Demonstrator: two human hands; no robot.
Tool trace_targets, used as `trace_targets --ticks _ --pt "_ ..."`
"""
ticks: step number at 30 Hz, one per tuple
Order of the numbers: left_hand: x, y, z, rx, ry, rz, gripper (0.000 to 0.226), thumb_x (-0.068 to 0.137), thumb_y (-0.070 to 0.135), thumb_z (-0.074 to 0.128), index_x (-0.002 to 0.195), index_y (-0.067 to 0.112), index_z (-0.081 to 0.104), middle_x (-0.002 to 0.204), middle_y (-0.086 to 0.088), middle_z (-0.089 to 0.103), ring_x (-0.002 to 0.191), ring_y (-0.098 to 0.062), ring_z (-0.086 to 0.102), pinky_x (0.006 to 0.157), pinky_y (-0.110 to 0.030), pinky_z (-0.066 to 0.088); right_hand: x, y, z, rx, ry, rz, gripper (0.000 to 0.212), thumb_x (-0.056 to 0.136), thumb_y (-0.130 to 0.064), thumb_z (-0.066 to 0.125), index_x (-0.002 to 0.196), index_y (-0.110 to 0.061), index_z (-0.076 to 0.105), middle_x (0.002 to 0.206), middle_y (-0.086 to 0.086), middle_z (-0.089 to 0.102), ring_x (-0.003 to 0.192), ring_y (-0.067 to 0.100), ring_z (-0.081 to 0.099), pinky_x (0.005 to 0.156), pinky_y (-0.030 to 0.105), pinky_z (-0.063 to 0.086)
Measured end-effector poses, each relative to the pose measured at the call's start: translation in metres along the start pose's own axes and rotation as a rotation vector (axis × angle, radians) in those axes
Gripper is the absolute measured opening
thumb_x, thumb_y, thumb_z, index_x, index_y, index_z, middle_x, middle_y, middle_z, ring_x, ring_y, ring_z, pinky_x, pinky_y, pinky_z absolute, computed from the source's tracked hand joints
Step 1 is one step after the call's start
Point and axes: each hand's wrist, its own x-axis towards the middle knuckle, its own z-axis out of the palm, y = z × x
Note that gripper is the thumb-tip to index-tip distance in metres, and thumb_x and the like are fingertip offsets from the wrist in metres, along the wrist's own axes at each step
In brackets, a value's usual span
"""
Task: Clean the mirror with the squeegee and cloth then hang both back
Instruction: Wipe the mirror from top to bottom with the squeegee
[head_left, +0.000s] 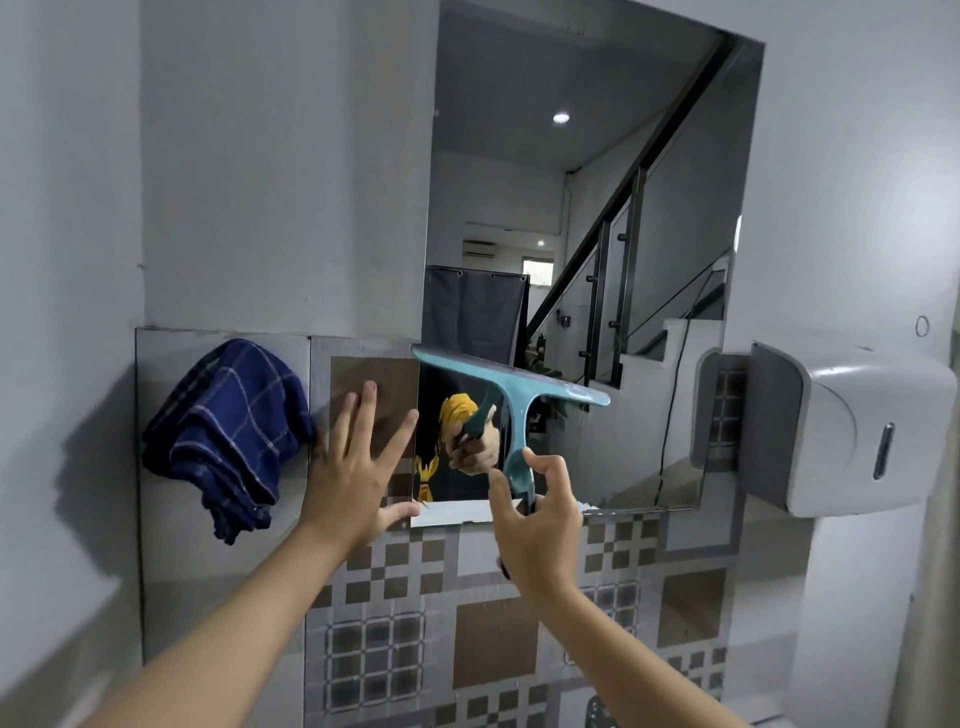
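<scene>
A tall mirror hangs on the grey wall and reflects a staircase. My right hand grips the handle of a teal squeegee, whose blade lies tilted across the mirror's lower left part. My left hand presses flat with spread fingers on the tiled wall just left of the mirror's lower corner. A dark blue checked cloth hangs bunched on the wall to the left of that hand, apart from it.
A grey-and-white paper dispenser juts from the wall right of the mirror. Patterned brown and grey tiles cover the wall below. A grey side wall closes in on the left.
</scene>
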Motion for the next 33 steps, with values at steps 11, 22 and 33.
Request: trace_targets --ticks 11,22,33 --pt "0.000 -0.001 0.000 -0.018 -0.017 0.002 0.118 0.051 0.069 0.072 0.146 0.028 0.016 0.154 -0.021 0.004 0.138 -0.043 0.010 0.101 -0.060 0.027 0.035 0.043 -0.067 -0.283 -0.145 -0.178 0.034 0.081 -0.025 0.075 0.111 -0.019 0.062 0.055 -0.016 0.052 0.038 0.008 0.036 0.038 0.020 0.034" --pt "0.000 0.000 0.001 0.025 -0.020 0.017 0.114 0.053 0.071 0.068 0.146 0.025 0.020 0.154 -0.022 0.004 0.138 -0.045 0.013 0.101 -0.063 0.026 0.084 0.059 -0.133 -0.546 -0.248 -0.356 0.037 0.076 -0.026 0.079 0.111 -0.018 0.068 0.047 -0.022 0.037 0.044 0.004 0.048 0.040 0.011 0.026" --pt "0.000 0.000 0.001 0.011 -0.022 0.028 0.113 0.052 0.067 0.070 0.145 0.023 0.023 0.154 -0.023 0.003 0.137 -0.047 0.011 0.098 -0.065 0.028 0.107 0.084 -0.187 -0.574 -0.285 -0.362 0.044 0.078 -0.053 0.061 0.111 -0.025 0.064 0.060 0.002 0.062 0.040 0.021 0.040 0.038 0.031 0.036"
